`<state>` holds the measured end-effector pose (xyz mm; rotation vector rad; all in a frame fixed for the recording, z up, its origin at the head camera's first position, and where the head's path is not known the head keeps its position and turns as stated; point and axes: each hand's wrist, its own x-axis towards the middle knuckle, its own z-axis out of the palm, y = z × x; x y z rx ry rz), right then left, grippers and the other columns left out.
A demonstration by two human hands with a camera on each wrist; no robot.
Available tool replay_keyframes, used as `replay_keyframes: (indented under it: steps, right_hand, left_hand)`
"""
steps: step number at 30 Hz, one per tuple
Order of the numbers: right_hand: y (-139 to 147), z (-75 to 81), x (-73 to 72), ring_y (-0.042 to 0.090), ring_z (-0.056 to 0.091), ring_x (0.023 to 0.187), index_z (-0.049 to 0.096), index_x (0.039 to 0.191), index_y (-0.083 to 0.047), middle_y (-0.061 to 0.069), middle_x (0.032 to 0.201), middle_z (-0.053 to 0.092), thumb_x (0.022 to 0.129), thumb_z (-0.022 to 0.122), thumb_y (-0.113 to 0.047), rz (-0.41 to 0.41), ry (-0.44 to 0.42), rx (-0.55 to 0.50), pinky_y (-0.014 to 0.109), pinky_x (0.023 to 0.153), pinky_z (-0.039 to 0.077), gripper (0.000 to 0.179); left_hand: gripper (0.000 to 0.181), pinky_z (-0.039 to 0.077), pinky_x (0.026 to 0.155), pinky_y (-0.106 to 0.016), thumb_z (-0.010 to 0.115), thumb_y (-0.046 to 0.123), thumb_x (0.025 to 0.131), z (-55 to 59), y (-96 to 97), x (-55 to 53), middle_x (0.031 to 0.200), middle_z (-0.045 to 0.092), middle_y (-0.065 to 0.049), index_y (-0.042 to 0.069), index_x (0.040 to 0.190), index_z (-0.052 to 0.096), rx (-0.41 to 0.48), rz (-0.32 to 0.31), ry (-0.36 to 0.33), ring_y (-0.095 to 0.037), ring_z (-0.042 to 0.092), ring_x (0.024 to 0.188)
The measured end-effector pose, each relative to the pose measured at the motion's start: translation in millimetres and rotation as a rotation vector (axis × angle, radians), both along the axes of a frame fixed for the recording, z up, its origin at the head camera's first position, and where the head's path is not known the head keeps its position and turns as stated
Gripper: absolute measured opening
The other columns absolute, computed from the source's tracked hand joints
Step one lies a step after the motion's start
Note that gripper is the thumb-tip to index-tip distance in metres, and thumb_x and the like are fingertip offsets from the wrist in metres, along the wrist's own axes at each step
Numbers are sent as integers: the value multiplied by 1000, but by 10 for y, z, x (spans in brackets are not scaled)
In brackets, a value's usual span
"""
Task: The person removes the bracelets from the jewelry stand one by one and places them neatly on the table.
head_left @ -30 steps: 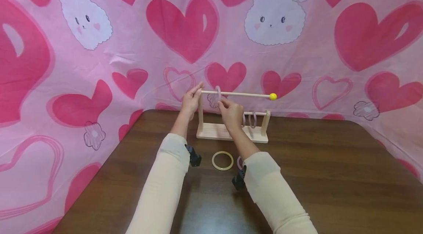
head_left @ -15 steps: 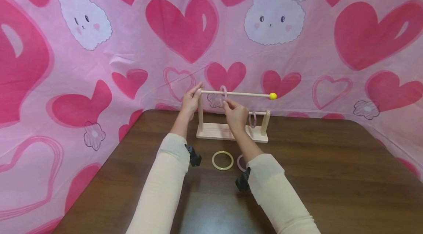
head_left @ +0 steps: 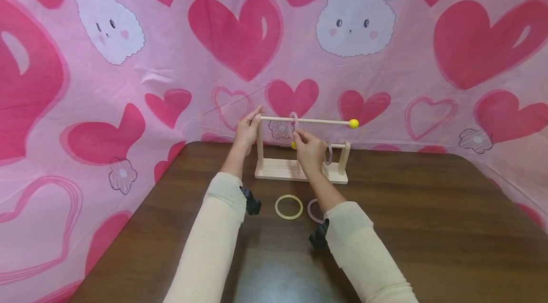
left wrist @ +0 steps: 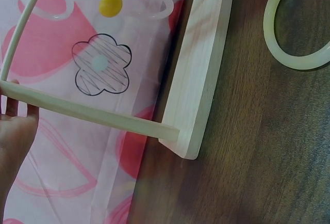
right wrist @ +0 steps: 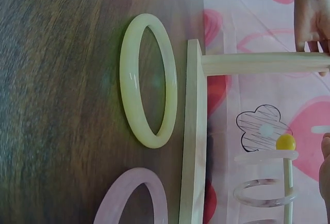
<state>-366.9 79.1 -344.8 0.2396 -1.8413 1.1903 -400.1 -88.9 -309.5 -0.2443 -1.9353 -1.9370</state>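
Observation:
My right hand (head_left: 311,153) pinches a pale lilac bangle (head_left: 295,115) at its lower edge. The upper rod of a wooden bangle stand (head_left: 278,170) passes through that bangle, which hangs left of the rod's yellow end ball (head_left: 353,123). At the stand's tall left post (left wrist: 93,114), my left hand (head_left: 247,130) grips the top, fingers behind the wood. Several bangles hang on the lower rod, among them a white bangle (right wrist: 265,156) and a mottled bangle (right wrist: 263,202); in the head view my right hand hides part of them.
On the dark wooden table (head_left: 428,227), in front of the stand, lie a pale yellow bangle (right wrist: 130,79) and a pink bangle (right wrist: 112,203). My right forearm partly covers the pink one in the head view. A pink cloth (head_left: 171,55) with hearts and rabbits hangs behind.
My right hand has moved to the right with the lilac bangle along the upper rod. The lower rod's yellow ball has come into view. My left hand has stayed at the post.

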Motion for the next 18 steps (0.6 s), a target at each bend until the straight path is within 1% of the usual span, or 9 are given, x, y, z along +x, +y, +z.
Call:
replay_keyframes:
  steps: [2,3,5,8,9,12,14,18]
  right_hand:
    - [14,-5,1,23,68,71,75,88,-3,11,79,70,80,71,-13,-9,-3,2,34,62,55,13]
    - [20,-6,7,22,68,71,75,88,-5,10,79,70,80,71,-15,-28,-15,7,34,63,54,13]
    - [36,-5,15,21,68,72,76,87,-8,7,80,70,80,71,-17,-60,-36,14,36,60,51,13]
    - [60,-1,32,20,68,74,77,87,-13,3,82,71,79,71,-22,-107,-91,10,40,55,45,13]
    - [67,2,37,20,68,75,77,87,-14,3,82,71,79,70,-23,-113,-109,0,40,56,45,14]
    - [94,7,37,19,68,76,77,88,-15,3,83,71,80,70,-24,-101,-147,-38,40,56,49,14]
    - [111,11,35,20,68,76,76,89,-13,5,82,71,80,70,-23,-86,-149,-61,40,58,51,15]
    - [148,12,16,23,68,75,75,89,-4,11,82,70,79,70,-15,-46,-92,-85,38,63,54,15]
  left_hand:
    - [34,36,101,-25,50,10,95,1,-1,-2,127,56,-9,10,129,54,-1,-1,0,-18,45,123]
    - [34,36,100,-25,50,10,95,2,-2,-4,127,56,-9,10,129,54,-1,-2,0,-18,45,123]
    - [34,36,100,-25,50,10,95,2,-2,-6,127,56,-9,10,129,54,0,-2,3,-18,45,123]
    - [34,37,100,-25,50,10,95,1,-1,-3,126,56,-10,9,129,54,3,-2,8,-18,45,122]
    - [34,37,100,-25,50,9,95,-1,-1,-2,126,56,-10,9,129,54,6,-1,10,-18,45,122]
    - [34,37,100,-25,49,7,95,-2,1,6,126,56,-10,9,129,54,9,-2,12,-18,45,122]
    - [34,37,100,-26,49,7,95,-3,1,6,126,56,-10,8,128,54,9,-2,11,-19,45,122]
    - [34,37,100,-25,49,9,96,1,-1,8,127,56,-10,9,129,54,-3,-3,8,-18,45,123]
